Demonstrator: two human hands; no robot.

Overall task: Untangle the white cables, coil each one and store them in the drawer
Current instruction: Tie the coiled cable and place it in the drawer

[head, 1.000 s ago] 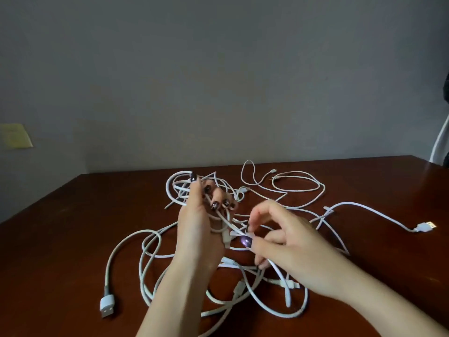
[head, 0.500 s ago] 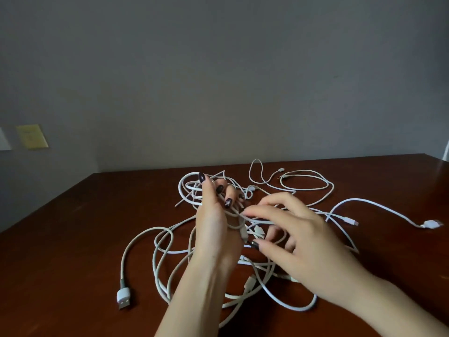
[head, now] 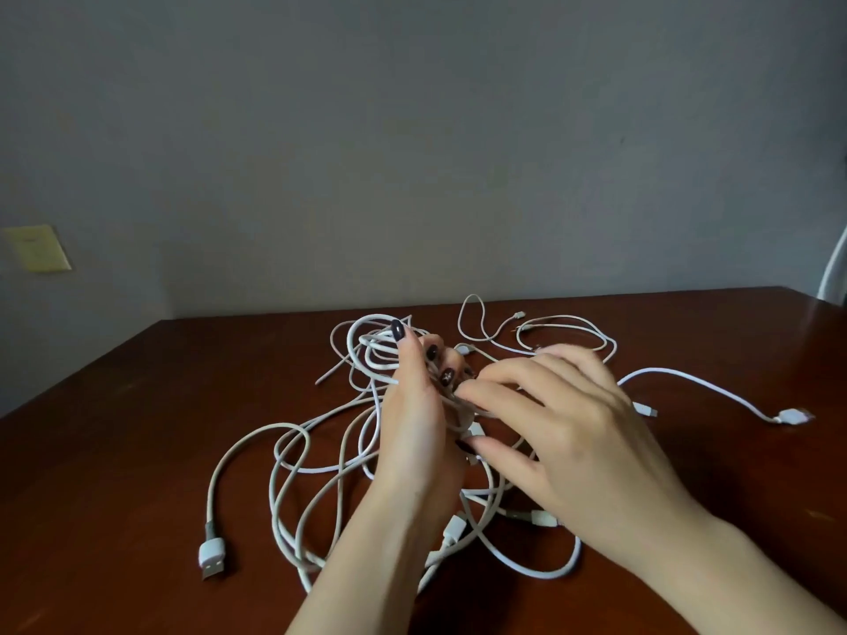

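Above the dark brown wooden table [head: 137, 451], gripping lifted loops of tangled thin white cables [head: 366, 346] in the left hand [head: 412, 433] — bringing the right hand [head: 577, 433] closer, pinching a strand; still untangling, nothing coiled.

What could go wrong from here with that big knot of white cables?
The left hand grips several loops of the white cables while the right hand pinches a strand; a hard pull could tighten the knot. The USB plug lying loose on the table might snag in a loop when drawn through.
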